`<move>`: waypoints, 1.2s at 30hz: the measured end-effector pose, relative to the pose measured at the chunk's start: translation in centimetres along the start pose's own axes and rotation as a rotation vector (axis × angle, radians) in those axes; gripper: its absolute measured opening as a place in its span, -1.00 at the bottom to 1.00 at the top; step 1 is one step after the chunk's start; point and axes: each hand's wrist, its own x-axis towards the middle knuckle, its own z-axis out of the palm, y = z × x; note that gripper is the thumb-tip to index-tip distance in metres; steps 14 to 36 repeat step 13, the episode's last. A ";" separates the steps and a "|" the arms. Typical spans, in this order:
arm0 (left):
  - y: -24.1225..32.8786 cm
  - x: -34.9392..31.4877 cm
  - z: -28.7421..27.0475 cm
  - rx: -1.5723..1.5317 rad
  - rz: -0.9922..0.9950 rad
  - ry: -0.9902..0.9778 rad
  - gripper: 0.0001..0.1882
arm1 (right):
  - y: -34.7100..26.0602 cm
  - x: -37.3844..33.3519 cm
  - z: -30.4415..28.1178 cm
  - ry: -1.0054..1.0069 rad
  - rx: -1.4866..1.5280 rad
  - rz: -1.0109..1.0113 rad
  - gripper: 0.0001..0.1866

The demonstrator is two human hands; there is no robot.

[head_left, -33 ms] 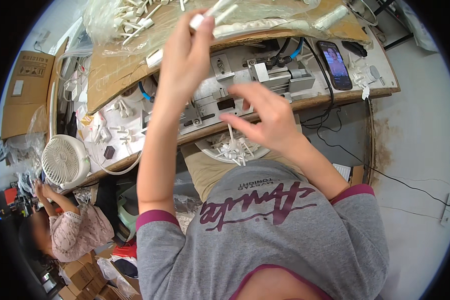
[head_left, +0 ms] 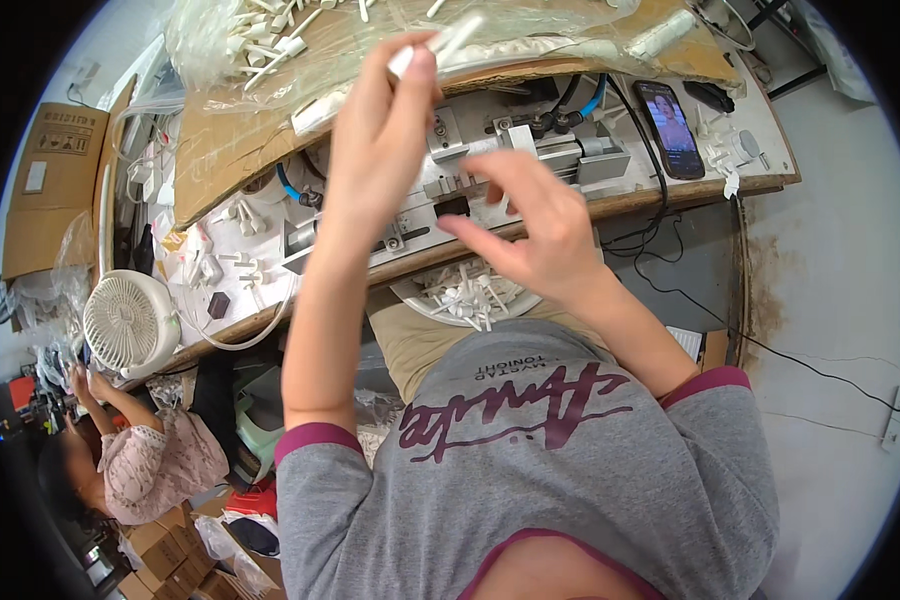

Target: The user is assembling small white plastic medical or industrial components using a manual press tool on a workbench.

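Note:
My left hand is raised over the far side of the bench, its thumb and fingers pinching a white plastic stick-like part. That part is a little blurred. Lower and to the right, my right hand is open, thumb and fingers apart, with nothing seen between them. It hovers by a metal clamping fixture with a dark slot. In my lap, below the bench edge, a white bowl holds several white plastic parts.
Cardboard with plastic sheeting bears a pile of white parts at the far left. A phone and black cables lie at the right. A white fan stands left; beyond it sits another person.
My left hand has shifted slightly right with the white stick-like part. A white part that was below my right hand now lies among those in the bowl. My right hand has barely moved.

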 end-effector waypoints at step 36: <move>-3.1 -7.7 0.9 -0.095 -0.060 0.110 -0.56 | 0.5 -1.0 -1.0 0.042 0.007 -0.015 -0.69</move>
